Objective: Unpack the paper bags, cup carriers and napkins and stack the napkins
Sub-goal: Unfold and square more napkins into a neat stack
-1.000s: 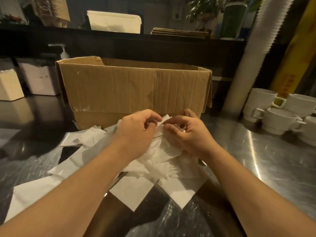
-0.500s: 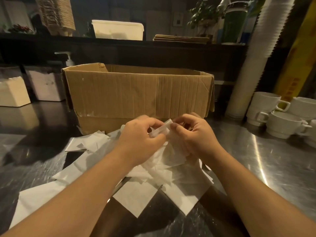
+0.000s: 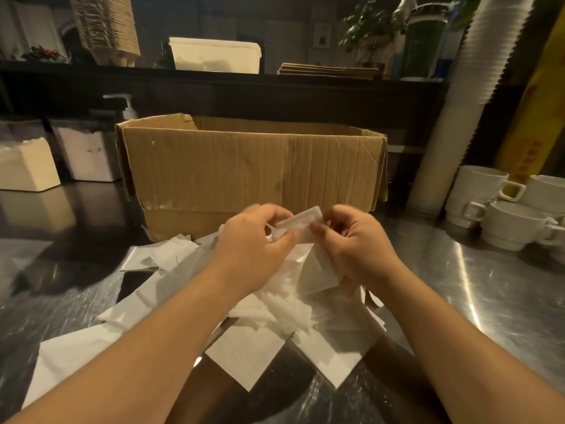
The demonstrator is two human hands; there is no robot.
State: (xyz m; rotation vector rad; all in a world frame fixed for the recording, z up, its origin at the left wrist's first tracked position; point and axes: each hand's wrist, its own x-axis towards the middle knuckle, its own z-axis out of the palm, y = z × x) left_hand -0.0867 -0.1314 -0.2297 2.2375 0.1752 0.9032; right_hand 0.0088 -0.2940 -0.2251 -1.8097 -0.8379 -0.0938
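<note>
Lifted a little higher than a second before: the small bunch of napkins, raised from the loose heap toward the lower edge of the cardboard box. Held at both ends. Left hand curled round the left end, thumb below and fingers over the top. Right hand pinching the right end between thumb and forefinger, with the other fingers folded in. Brought closer together than before, the two hands, so that the bunch looked narrower and more even along its top edge.

Judged as the squaring-up step: loose sheets gathered and pressed into one tidy packet before being laid down as a stack. Not yet set anywhere on the desk.

Left scattered under the wrists and to the left, flat on the desk: many more white sheets, some overlapping, some apart. So only a small part of the stacking done, by the look of it. Impossible to tell whether anything remained inside the box, its inside being hidden from this angle.
</note>
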